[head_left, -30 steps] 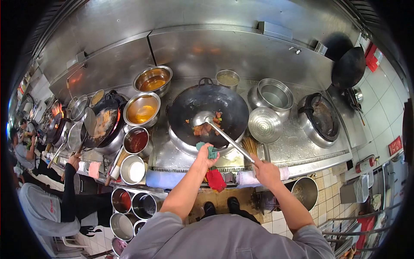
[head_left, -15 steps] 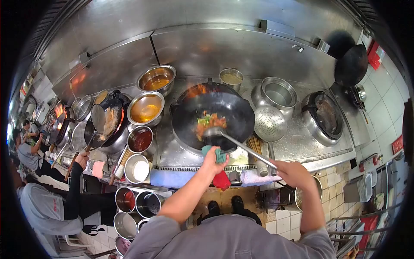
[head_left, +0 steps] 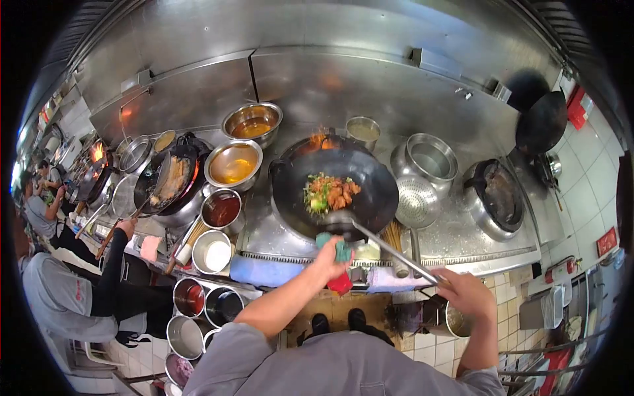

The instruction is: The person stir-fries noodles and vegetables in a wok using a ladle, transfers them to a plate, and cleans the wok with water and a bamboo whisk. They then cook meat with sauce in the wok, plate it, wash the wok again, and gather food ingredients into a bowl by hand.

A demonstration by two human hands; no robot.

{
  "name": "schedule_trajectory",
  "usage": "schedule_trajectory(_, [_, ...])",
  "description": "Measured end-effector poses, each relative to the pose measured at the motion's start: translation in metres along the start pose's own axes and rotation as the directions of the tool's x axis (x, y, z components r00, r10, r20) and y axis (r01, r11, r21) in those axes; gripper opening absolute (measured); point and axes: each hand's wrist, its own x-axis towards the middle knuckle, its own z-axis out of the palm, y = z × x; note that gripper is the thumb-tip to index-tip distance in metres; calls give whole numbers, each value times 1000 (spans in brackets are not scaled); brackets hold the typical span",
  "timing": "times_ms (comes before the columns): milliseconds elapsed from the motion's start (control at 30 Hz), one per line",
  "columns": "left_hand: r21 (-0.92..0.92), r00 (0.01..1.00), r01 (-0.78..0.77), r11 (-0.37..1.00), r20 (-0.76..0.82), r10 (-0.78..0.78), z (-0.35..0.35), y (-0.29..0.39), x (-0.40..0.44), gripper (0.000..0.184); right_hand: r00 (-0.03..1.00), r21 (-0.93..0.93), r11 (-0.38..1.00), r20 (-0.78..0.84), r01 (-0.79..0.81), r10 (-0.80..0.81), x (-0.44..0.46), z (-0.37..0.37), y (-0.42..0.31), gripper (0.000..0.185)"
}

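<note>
My left hand (head_left: 332, 256) is closed round a green cloth (head_left: 335, 245) at the near rim of a large black wok (head_left: 290, 191). The wok is tilted off its burner, and flames (head_left: 322, 141) show behind its far rim. Browned pieces with green vegetables (head_left: 330, 193) lie in the middle of the wok. My right hand (head_left: 460, 290) grips the end of a long metal ladle (head_left: 396, 254), whose bowl rests low in the wok, close to the near side and just below the food.
Left of the wok stand bowls of amber liquid (head_left: 234, 165) and a pot of red sauce (head_left: 222, 208). A perforated skimmer (head_left: 417, 201) and a metal pot (head_left: 432, 157) are at the right. A co-worker (head_left: 72, 297) at far left handles another wok (head_left: 168, 178).
My left hand and the wok have shifted slightly right, and the wok has lifted off its burner, with flames now behind it. My right hand has moved right and down, drawing the ladle nearer.
</note>
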Motion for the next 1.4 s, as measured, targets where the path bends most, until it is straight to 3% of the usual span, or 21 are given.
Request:
schedule_trajectory(167, [-44,993,106,993,-48,-108,32,-11,-65,18,1000,-8,1000,21,11,-11,-13,-19,-3,38])
schedule_trajectory(200, [-67,994,56,996,-89,-62,29,-3,-35,19,1000,-71,997,-8,-29,29,1,-12,-6,37])
schedule_trajectory(267, [-14,999,20,1000,-41,-20,15,10,15,21,979,-42,990,-148,134,-139,57,28,16,38])
schedule_trajectory(367, [84,999,32,996,-9,-31,-16,-9,36,20,966,-127,990,-243,63,-93,112,67,12,38])
schedule_trajectory(500, [76,991,122,990,-64,-117,-29,-43,-8,20,934,9,1000,-356,13,-9,108,85,2,40])
schedule_trajectory(567, [65,995,-7,998,-101,14,-8,-33,-22,21,933,43,999,-361,6,10,103,95,18,42])
schedule_trajectory(633, [46,997,15,999,-77,-11,-5,-16,-7,19,897,262,960,-440,95,31,109,121,54,46])
schedule_trajectory(667, [70,996,-9,998,-92,15,-3,-13,-3,19,897,257,962,-440,96,28,106,134,53,46])
schedule_trajectory(733, [352,953,-198,915,-148,263,-2,-35,0,21,894,663,732,-217,-160,392,115,154,37,49])
schedule_trajectory(767, [449,931,-206,869,-182,315,-9,-48,3,23,898,708,685,-177,-169,404,113,154,20,51])
schedule_trajectory(800, [513,915,-304,803,-77,396,-33,-63,17,33,893,712,680,-178,-174,414,112,154,12,51])
schedule_trajectory(867, [626,742,-503,596,-40,669,-89,-94,80,36,934,898,420,-29,-132,356,110,151,-1,51])
schedule_trajectory(900, [628,750,-497,598,-36,661,-84,-99,79,36,948,960,235,72,-150,311,103,141,-13,47])
schedule_trajectory(933, [536,749,-521,664,-85,657,-74,-102,72,31,944,961,230,72,-152,323,95,128,-20,47])
schedule_trajectory(1000, [443,759,-527,725,-139,636,-50,-99,45,27,959,928,-285,272,-239,82,80,110,-30,39])
schedule_trajectory(1033, [284,887,-411,866,-94,452,-32,-85,25,20,958,858,-431,276,-280,-73,76,104,-25,30])
schedule_trajectory(1067, [127,966,-254,959,-16,258,-16,-70,13,13,958,854,-439,279,-281,-70,73,102,-21,30])
schedule_trajectory(1100, [28,985,-131,991,-109,133,-6,-59,10,13,927,703,-608,328,-370,-185,71,102,-19,28])
schedule_trajectory(1133, [-73,996,-53,996,-78,47,2,-50,0,12,887,510,-732,346,-451,-306,68,102,-19,26])
schedule_trajectory(1300, [-202,997,-31,979,-76,16,1,-37,-19,17,893,605,-657,326,-449,-310,53,97,-34,13])
schedule_trajectory(1400, [-110,993,-81,991,-91,71,-18,-16,-8,20,912,708,-576,304,-409,-274,55,113,-40,14])
